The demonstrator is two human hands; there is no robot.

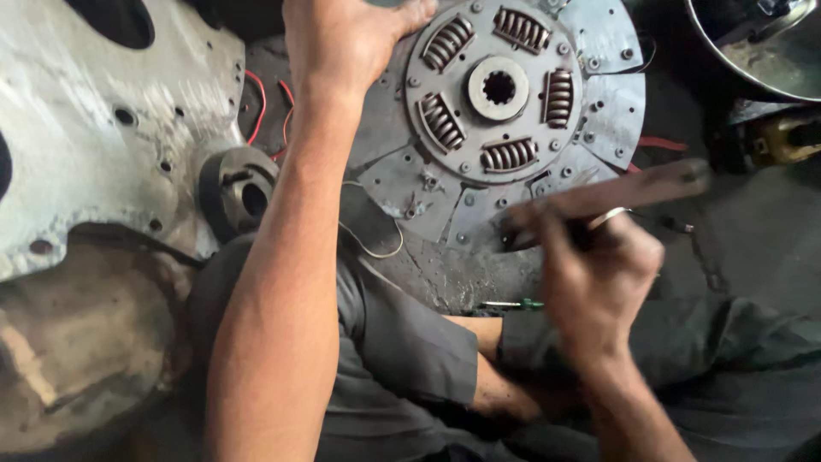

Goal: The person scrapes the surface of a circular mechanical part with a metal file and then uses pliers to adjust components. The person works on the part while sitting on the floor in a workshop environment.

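From the head camera we look down on a clutch disc (500,111) standing tilted on the grimy floor (753,231), its splined hub (498,87) ringed by coil springs (509,156) and its riveted facing segments worn and grey. Our left hand (342,38) is clasped over the disc's upper left rim, thumb stretched along the edge, steadying it. Our right hand (599,274) is wrapped tight around a long, flat tool (616,198), blurred with motion; a ring shows on one finger. The tool's near end lies at the disc's lower rim, though we cannot tell whether it touches. Left of the forearm stands a large, pale housing plate (103,128), scuffed and bolt-holed, with a dark round bearing (239,190) just beside its lower right edge and red wires (256,107) behind. A small green-handled screwdriver (513,305) lies on the floor near our grey-trousered knees. At the top right a steel bowl (761,43) sits above a yellowish fitting (787,137).
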